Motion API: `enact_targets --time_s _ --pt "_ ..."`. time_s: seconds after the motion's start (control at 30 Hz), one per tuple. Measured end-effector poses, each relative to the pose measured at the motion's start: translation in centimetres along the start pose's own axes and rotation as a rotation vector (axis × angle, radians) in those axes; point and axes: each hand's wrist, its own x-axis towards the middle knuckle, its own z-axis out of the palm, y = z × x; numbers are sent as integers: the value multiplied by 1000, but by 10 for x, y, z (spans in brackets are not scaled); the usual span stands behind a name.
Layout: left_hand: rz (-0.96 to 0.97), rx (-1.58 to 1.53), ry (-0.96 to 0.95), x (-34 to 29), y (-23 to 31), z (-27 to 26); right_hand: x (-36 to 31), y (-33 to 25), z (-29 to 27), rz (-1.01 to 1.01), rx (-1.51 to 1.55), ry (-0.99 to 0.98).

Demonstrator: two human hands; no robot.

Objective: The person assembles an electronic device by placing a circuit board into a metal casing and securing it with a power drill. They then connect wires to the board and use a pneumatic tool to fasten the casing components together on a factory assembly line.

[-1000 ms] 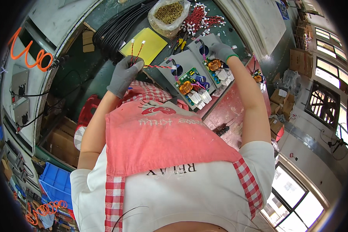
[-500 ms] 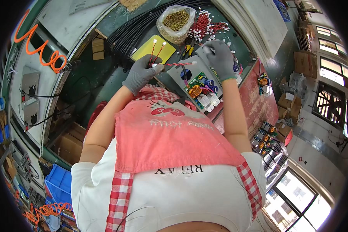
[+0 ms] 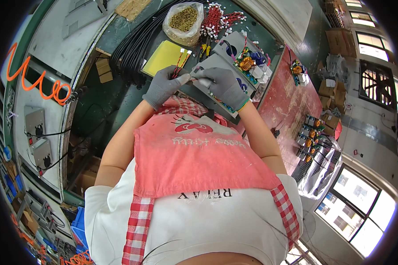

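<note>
Here, two grey-gloved hands are seen meeting just above the chest over a dark green workbench (image 3: 119, 110). The left hand (image 3: 163, 86) is closed around a thin bundle of red and black twisted wires with white end plugs (image 3: 180, 64), whose ends are fanned out over a single yellow rectangular pad (image 3: 163, 56). The right hand (image 3: 223, 86) is curled over a flat grey metal chassis plate (image 3: 216, 104), which is propped at the bench edge against the person's pink apron (image 3: 199, 154); its fingertips are brought against those of the left hand, and what is pinched between them cannot be told. Just beyond, one open grey metal tray (image 3: 232, 44) is seen, in which a circuit board with a copper coil and blue capacitors (image 3: 250, 62) is seated. One clear plastic bag (image 3: 185, 20) is filled with small brass-coloured parts, and beside it one heap of red wires with white connectors (image 3: 216, 20) is laid. A bundle of black cables (image 3: 137, 42) is stretched along the left.
</note>
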Motion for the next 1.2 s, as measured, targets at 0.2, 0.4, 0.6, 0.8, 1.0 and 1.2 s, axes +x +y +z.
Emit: enact_targets --time_s 0.2,0.4,0.6,0.8,1.0,1.2 --pt "-29 -64 -8 2 1 15 -9 -18 2 17 -21 97" --pt "-36 -111 126 3 -12 18 -19 34 -21 329 -431 -172" --pt "-69 -244 100 -11 -33 6 -19 91 3 503 -688 -441" --pt "-132 -328 146 -21 -30 7 -8 89 10 466 -725 -480" --pt "-144 -286 201 -21 -38 1 -3 94 12 473 -790 -573" --pt "-173 -275 237 -21 -42 0 2 97 9 430 -779 -657"
